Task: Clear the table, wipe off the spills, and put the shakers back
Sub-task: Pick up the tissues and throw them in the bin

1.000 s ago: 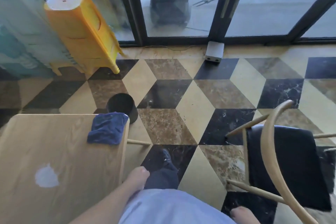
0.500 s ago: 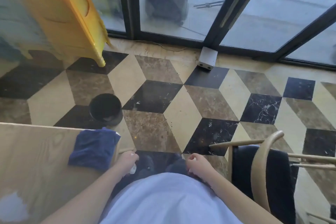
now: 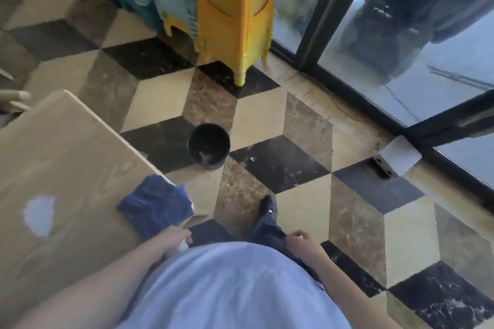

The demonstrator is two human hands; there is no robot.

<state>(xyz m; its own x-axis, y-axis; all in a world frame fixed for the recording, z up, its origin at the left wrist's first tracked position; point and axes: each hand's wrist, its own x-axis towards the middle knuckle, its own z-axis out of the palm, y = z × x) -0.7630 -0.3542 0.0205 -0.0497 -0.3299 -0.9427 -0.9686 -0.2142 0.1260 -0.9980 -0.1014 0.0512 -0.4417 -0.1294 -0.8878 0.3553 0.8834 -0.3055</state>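
Head view: left hand [image 3: 175, 238] curling around small white scrap, touching cloth [image 3: 155, 204] on worktop [image 3: 66, 152] corner; right hand [image 3: 300, 242] fisting, contents unclear; bin [image 3: 208, 145] sitting ahead.

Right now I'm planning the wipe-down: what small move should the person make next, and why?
Probably move the left hand up onto the blue cloth and grasp it. The cloth lies at the wooden table's corner right beside that hand, and a white spill sits unwiped on the tabletop. The hand seems to hold something small and white, so it may need dropping in the black bin first.
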